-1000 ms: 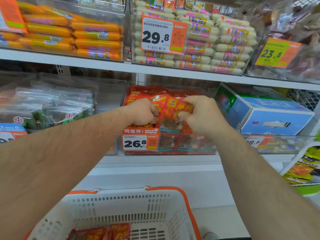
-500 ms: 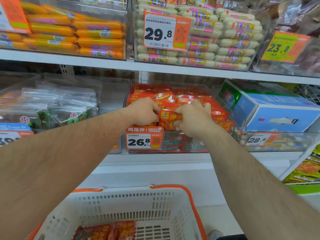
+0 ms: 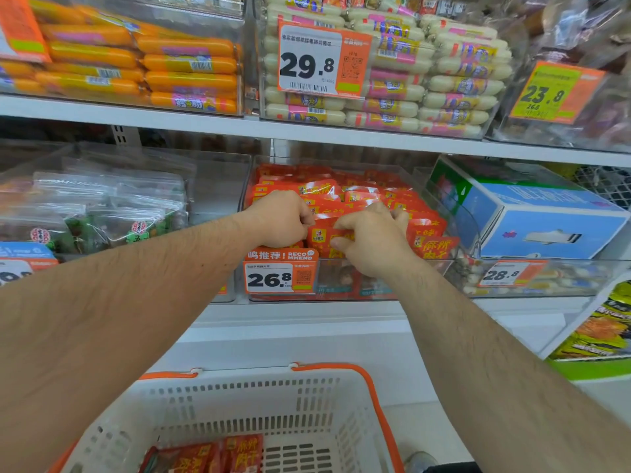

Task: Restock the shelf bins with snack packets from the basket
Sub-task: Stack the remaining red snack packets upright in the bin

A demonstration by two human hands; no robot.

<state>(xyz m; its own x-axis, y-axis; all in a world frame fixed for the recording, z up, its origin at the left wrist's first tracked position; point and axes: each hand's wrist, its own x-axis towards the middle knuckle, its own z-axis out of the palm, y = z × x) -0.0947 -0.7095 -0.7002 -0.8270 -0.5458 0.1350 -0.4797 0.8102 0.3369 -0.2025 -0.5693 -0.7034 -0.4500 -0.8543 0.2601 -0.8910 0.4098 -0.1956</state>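
Both hands at frame centre, over the front of the clear shelf bin (image 3: pixel 440 213) holding red snack packets (image 3: pixel 372 186). Left hand (image 3: pixel 281 221): fingers curled tight, knuckles up, pressed against the packets at the bin's front left; whether it actually grips one, cannot tell. Right hand (image 3: pixel 370 242): thumb and fingers pinch the front red packet (image 3: pixel 322 237), which stands upright just behind the 26.8 price tag (image 3: pixel 280 273) clipped on the bin front. Hands nearly touching, packet between them. Bin looks close to full, packets stacked in rows to the back.

Bottom centre: white basket (image 3: pixel 239 397) with orange rim, a few more red packets in the basket (image 3: pixel 218 455) lying at its bottom.

Right of the bin: blue box (image 3: pixel 546 220). Upper shelf: orange sausages (image 3: pixel 143 63) upper left, white sausages (image 3: pixel 444 83) upper centre behind a 29.8 tag (image 3: pixel 321 59).
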